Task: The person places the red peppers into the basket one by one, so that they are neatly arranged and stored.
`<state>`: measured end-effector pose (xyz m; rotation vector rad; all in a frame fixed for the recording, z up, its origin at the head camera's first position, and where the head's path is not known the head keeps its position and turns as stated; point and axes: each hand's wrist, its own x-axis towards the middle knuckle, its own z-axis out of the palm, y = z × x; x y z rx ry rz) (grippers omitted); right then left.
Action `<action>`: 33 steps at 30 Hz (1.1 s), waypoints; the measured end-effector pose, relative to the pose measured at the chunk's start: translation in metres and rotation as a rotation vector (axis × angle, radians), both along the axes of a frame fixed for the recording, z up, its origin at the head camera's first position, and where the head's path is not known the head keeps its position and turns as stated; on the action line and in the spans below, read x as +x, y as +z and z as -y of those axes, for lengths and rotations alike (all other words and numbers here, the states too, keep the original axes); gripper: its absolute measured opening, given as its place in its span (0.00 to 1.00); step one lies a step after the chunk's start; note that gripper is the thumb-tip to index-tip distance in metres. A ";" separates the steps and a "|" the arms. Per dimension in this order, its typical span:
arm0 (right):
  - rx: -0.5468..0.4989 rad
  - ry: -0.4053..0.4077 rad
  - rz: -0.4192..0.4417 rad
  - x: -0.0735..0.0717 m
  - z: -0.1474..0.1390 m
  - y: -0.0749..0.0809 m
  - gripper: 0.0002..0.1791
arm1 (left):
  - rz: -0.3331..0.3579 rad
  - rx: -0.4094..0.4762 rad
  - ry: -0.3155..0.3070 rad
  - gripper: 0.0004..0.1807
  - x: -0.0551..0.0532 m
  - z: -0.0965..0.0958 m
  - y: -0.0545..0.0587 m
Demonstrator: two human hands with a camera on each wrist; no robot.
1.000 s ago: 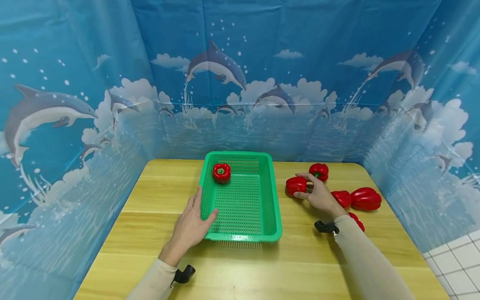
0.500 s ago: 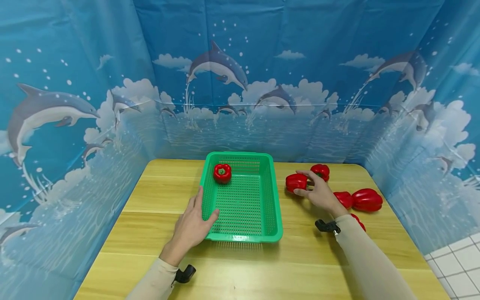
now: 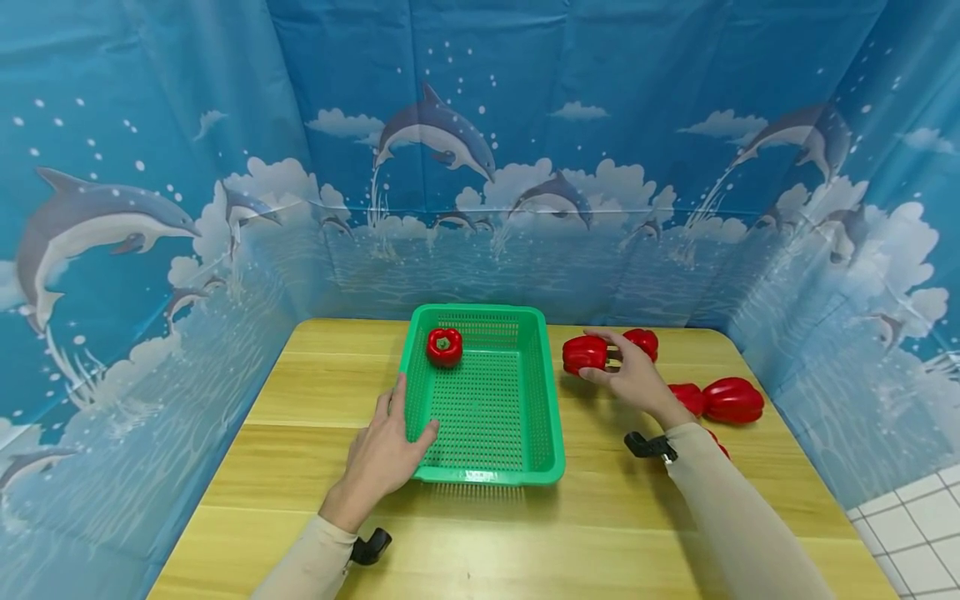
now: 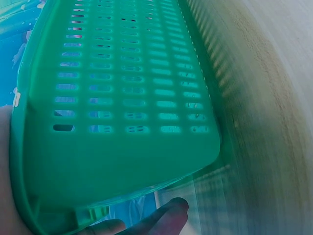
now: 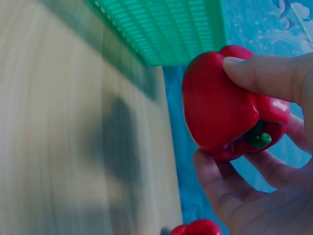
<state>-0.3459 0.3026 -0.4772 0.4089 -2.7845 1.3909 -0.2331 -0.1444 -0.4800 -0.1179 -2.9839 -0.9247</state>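
My right hand (image 3: 632, 375) grips a glossy red bell pepper (image 3: 583, 356) just right of the green basket. In the right wrist view, the thumb lies on top of this bell pepper (image 5: 220, 107) and the fingers curl beneath, the green stem facing the palm. The pepper is off the table, its shadow below. My left hand (image 3: 382, 454) rests at the near left side of the green basket (image 3: 553, 417), fingers straight along the outside and thumb out over the rim. The left wrist view shows the slotted basket wall (image 4: 117, 161) close up. Another red bell pepper (image 3: 445, 347) sits in the basket's far left corner.
On the right of the wooden table (image 3: 480, 542) lie more red bell peppers: one (image 3: 642, 342) behind my right hand, a large one (image 3: 733, 400), one (image 3: 687, 399) beside it, and one partly hidden by my sleeve (image 3: 738, 517). A dolphin-print curtain (image 3: 480, 250) surrounds the table.
My right hand has lifted the bell pepper slightly and moved it left, nearer the basket. The left hand and the basket stay as they were.
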 end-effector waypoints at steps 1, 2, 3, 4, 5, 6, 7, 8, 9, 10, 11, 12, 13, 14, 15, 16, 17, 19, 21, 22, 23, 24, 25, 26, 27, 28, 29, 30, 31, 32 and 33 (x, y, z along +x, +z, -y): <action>0.006 0.001 -0.010 -0.001 0.002 0.002 0.44 | 0.000 -0.001 -0.001 0.60 0.000 0.000 0.000; 0.009 0.003 -0.014 -0.001 0.004 0.003 0.44 | 0.000 -0.002 -0.001 0.60 -0.001 0.000 0.000; 0.012 0.004 -0.019 -0.001 0.006 0.005 0.44 | -0.001 -0.003 -0.002 0.60 -0.001 0.001 0.000; 0.016 0.004 -0.027 -0.001 0.008 0.007 0.44 | -0.002 -0.003 -0.003 0.60 -0.001 0.001 0.000; 0.021 0.004 -0.032 -0.001 0.010 0.008 0.43 | -0.003 -0.005 -0.003 0.60 -0.002 0.001 0.000; 0.021 0.004 -0.039 -0.001 0.012 0.010 0.43 | -0.004 -0.007 -0.003 0.60 -0.002 0.001 0.000; 0.017 0.006 -0.045 -0.001 0.015 0.012 0.43 | -0.005 -0.009 -0.002 0.60 -0.002 0.002 0.000; 0.009 0.007 -0.050 -0.001 0.017 0.013 0.43 | -0.006 -0.011 -0.002 0.60 -0.002 0.002 0.000; 0.007 0.006 -0.060 -0.001 0.020 0.015 0.43 | -0.007 -0.014 -0.002 0.60 -0.002 0.002 0.000; 0.005 0.003 -0.070 -0.001 0.022 0.016 0.42 | -0.012 -0.013 -0.003 0.59 -0.002 0.002 0.000; 0.002 0.000 -0.078 -0.001 0.024 0.017 0.42 | -0.013 -0.013 -0.003 0.59 -0.002 0.002 0.000; -0.004 -0.002 -0.086 -0.001 0.026 0.018 0.42 | -0.015 -0.011 -0.004 0.59 -0.002 0.002 0.000; -0.006 -0.005 -0.094 -0.001 0.028 0.019 0.42 | -0.019 -0.012 -0.004 0.59 -0.002 0.002 0.000; -0.010 -0.008 -0.100 -0.001 0.029 0.020 0.42 | -0.021 -0.010 -0.004 0.59 -0.002 0.002 -0.001; -0.014 -0.012 -0.104 -0.001 0.031 0.022 0.42 | -0.023 -0.006 -0.005 0.58 -0.002 0.001 0.000; -0.017 -0.014 -0.107 -0.001 0.033 0.023 0.42 | -0.024 -0.005 -0.006 0.58 -0.002 0.001 0.000; -0.020 -0.012 -0.109 -0.001 0.035 0.025 0.42 | -0.019 -0.007 -0.005 0.59 -0.003 0.001 0.000; -0.021 -0.007 -0.113 -0.002 0.039 0.028 0.42 | -0.017 -0.008 -0.006 0.59 -0.003 0.001 0.000; -0.025 0.005 -0.113 -0.003 0.044 0.031 0.42 | -0.013 -0.007 -0.006 0.59 -0.003 0.001 0.000; -0.029 0.014 -0.114 -0.004 0.046 0.032 0.42 | -0.010 -0.008 -0.006 0.59 -0.003 0.001 0.000; -0.031 0.022 -0.116 -0.005 0.049 0.033 0.42 | -0.009 -0.006 -0.006 0.59 -0.003 0.001 0.000; -0.032 0.027 -0.118 -0.006 0.051 0.033 0.42 | -0.010 -0.005 -0.007 0.59 -0.003 0.001 0.000; -0.035 0.034 -0.116 -0.007 0.054 0.033 0.42 | -0.010 -0.005 -0.008 0.59 -0.002 0.001 -0.001; -0.037 0.039 -0.117 -0.008 0.057 0.034 0.42 | -0.011 -0.004 -0.008 0.60 -0.002 0.000 -0.001; -0.037 0.045 -0.117 -0.009 0.059 0.034 0.42 | -0.012 -0.004 -0.010 0.59 -0.002 0.000 -0.001; -0.035 0.049 -0.116 -0.009 0.063 0.035 0.42 | -0.015 -0.006 -0.012 0.59 -0.002 0.000 -0.002; -0.029 0.052 -0.116 -0.011 0.066 0.036 0.43 | -0.019 -0.007 -0.013 0.59 -0.002 0.001 -0.002; -0.026 0.055 -0.112 -0.012 0.069 0.037 0.43 | -0.024 -0.010 -0.016 0.59 -0.002 0.001 -0.002; -0.022 0.061 -0.108 -0.013 0.072 0.038 0.43 | -0.029 -0.014 -0.017 0.59 -0.002 0.001 -0.002; -0.019 0.065 -0.101 -0.014 0.075 0.040 0.44 | -0.032 -0.019 -0.020 0.59 -0.002 0.001 -0.002; -0.015 0.071 -0.094 -0.015 0.078 0.042 0.45 | -0.036 -0.023 -0.021 0.59 -0.002 0.001 -0.001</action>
